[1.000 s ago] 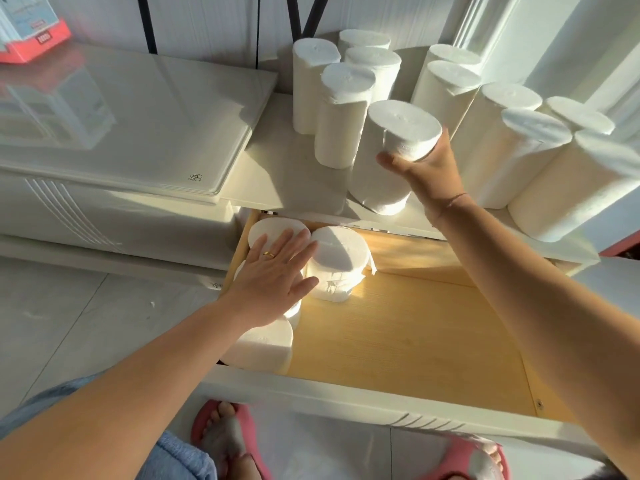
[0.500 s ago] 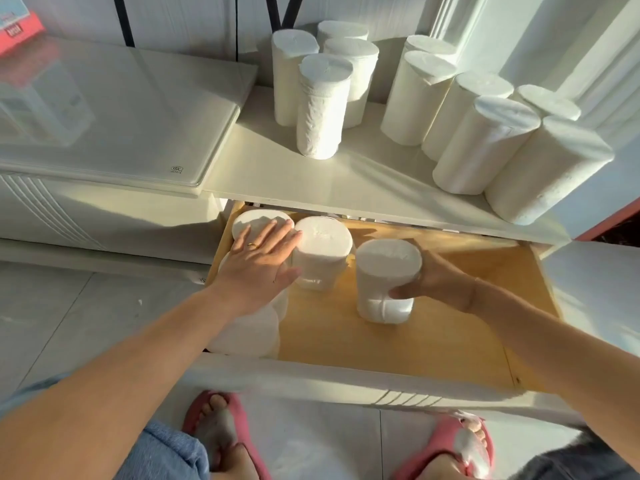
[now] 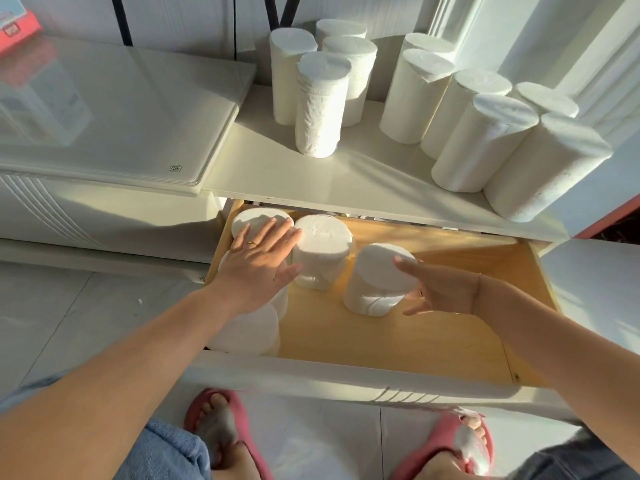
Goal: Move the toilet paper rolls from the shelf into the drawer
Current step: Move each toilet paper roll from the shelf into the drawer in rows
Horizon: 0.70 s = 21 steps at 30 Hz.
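A person's left hand [image 3: 258, 268], fingers straight and released, rests flat on toilet paper rolls [image 3: 256, 220] at 9 o'clock in the open wooden drawer [image 3: 398, 341]. The right hand [image 3: 440, 289], fingers spread and holding nothing, sits just beside an upright roll [image 3: 372, 289] near the centre. More rolls [image 3: 481, 143] stand on the shelf [image 3: 311, 181] from 12 to 2 o'clock.
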Each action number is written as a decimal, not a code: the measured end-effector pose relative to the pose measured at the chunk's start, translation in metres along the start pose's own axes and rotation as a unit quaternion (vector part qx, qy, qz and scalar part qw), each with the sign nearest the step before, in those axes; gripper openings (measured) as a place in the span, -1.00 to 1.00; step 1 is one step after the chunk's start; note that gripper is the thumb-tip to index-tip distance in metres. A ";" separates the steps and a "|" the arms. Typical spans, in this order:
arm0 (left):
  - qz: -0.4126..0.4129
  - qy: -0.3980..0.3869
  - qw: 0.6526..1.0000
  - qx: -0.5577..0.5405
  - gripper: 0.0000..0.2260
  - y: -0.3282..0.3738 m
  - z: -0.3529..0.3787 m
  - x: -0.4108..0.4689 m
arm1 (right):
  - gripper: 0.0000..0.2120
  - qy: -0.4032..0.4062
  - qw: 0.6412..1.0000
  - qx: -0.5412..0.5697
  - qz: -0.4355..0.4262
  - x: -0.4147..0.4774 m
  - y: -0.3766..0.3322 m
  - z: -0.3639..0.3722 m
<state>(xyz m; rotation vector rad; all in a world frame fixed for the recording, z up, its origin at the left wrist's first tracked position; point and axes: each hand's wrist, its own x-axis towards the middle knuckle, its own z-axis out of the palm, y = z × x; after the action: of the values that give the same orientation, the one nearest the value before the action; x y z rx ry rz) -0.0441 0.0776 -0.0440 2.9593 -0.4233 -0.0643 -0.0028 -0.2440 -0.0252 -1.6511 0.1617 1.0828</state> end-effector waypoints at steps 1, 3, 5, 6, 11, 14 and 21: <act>0.001 0.001 1.000 -0.001 -0.36 0.000 0.000 0.000 | -0.29 0.010 1.000 0.004 0.023 0.002 0.000 0.004; 0.001 0.001 1.000 -0.005 -0.33 0.000 0.001 0.000 | -0.37 -0.003 0.999 0.010 0.053 0.004 0.001 0.015; -0.003 0.002 1.000 -0.002 -0.31 0.000 0.001 0.000 | -0.45 -0.045 0.997 0.028 0.060 0.004 0.001 0.030; -0.003 0.003 1.000 0.003 -0.29 0.000 0.002 0.000 | -0.49 -0.063 0.996 0.033 0.054 0.005 0.001 0.038; -0.003 0.000 1.000 -0.019 -0.25 0.005 0.001 0.000 | -0.51 -0.040 0.995 0.083 0.042 0.020 -0.003 0.079; -0.003 0.000 1.000 -0.012 -0.24 0.005 -0.001 0.000 | -0.43 -0.002 0.991 0.124 0.048 0.028 -0.009 0.095; 0.000 0.004 1.000 0.019 -0.26 0.003 0.001 0.000 | -0.40 0.036 0.990 0.129 0.037 0.029 -0.011 0.105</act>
<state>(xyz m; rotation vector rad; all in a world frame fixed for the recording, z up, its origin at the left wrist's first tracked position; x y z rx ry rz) -0.0455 0.0744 -0.0447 2.9958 -0.4283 -0.0437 -0.0382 -0.1410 -0.0361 -1.4598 0.3967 1.0109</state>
